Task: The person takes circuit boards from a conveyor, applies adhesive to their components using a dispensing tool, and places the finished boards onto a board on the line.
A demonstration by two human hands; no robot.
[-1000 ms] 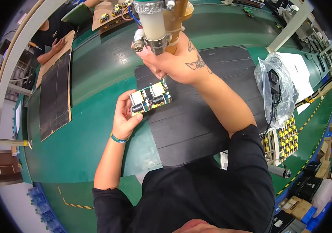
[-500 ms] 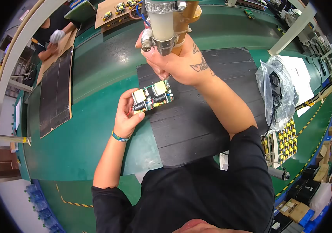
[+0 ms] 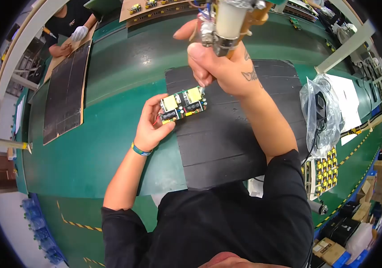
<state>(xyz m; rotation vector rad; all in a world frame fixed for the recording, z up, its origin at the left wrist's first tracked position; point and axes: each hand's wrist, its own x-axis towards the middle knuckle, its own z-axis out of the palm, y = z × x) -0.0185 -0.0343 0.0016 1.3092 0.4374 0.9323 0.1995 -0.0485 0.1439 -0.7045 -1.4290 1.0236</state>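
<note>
My left hand (image 3: 152,129) is closed on the left end of a small circuit board (image 3: 183,107), with the thumb along its near edge. The board carries yellow transformers, black capacitors and other parts, and is tilted over the edge of a black mat (image 3: 226,138). Above it, my right hand (image 3: 220,67) is wrapped round what looks like a glue gun (image 3: 230,27), with a white barrel, metal clamps and an amber-brown body. The gun's upper part is cut off by the frame. Its thin tip is near the board's far right corner; contact cannot be made out.
A clear plastic bag (image 3: 318,111) with a black adapter and cable lies at right, beside white paper (image 3: 347,102). Several boards stand on a cardboard sheet (image 3: 130,10) at the back. A black panel (image 3: 68,91) lies left, near a co-worker's gloved hand (image 3: 79,33).
The whole view has shifted a little. The glue gun and my right hand have moved right relative to the board. My left hand keeps its hold. The co-worker's hands have moved slightly.
</note>
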